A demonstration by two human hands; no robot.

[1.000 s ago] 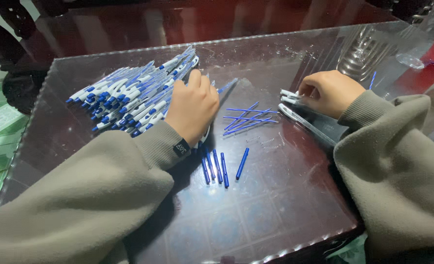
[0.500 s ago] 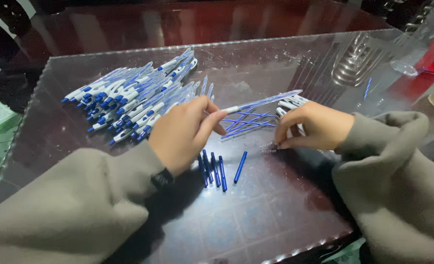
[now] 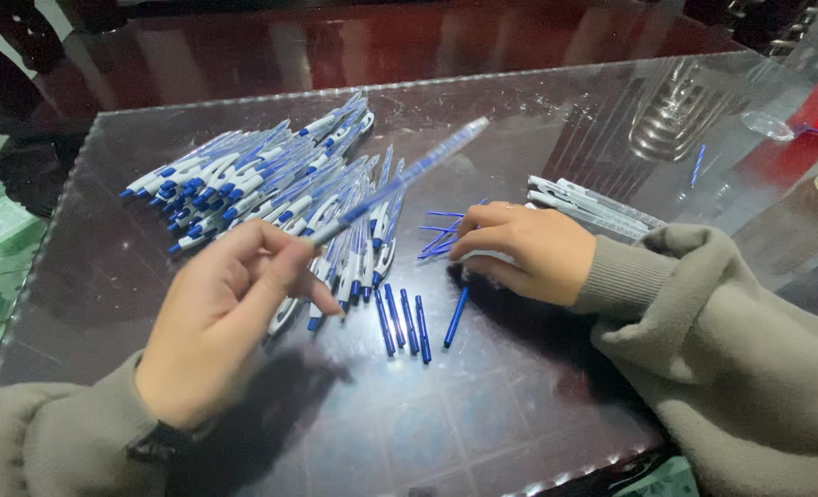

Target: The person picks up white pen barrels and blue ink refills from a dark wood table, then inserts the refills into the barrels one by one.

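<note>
The left hand [image 3: 220, 331] is up off the glass table top [image 3: 519, 405], thumb and fingers pinched narrow around a clear pen barrel [image 3: 400, 179] that slants away above the heap of assembled blue-and-white pens [image 3: 271, 189]. Just right of that heap, the right hand [image 3: 519, 250] rests on the glass, fingers curled down onto the loose blue refills [image 3: 441, 237] (whether one is already nipped between the fingertips I cannot tell). On the heap's near side lie a few short blue pen pieces [image 3: 409, 317] in a row; further right of the heap, beyond the right hand, sits a small stack of empty barrels [image 3: 593, 204]. This looks like the pick-up stage of putting a pen together: barrel in hand, insert being sought. The next move calls for lifting one thin refill cleanly and lining it up with the barrel's open end.
</note>
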